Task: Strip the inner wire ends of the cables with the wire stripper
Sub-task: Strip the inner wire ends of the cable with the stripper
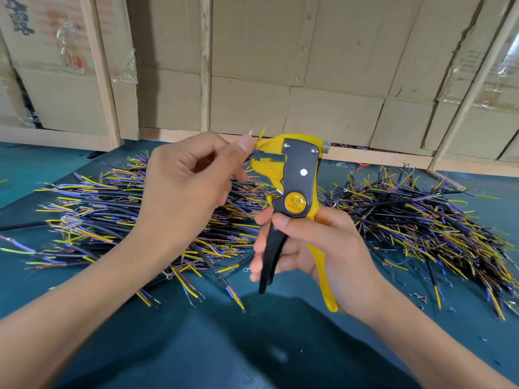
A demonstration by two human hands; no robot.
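I am seeing a big pile of cables (118,217) lying on the left of the green table (196,346). My left hand (191,178) is pinching a cable with thumb and fingers and is holding its yellow wire end (261,135) at the open mouth of the wire stripper (295,189). My right hand (317,248) is gripping the two handles, fingers curled around them. A second pile (415,220) is lying further right.
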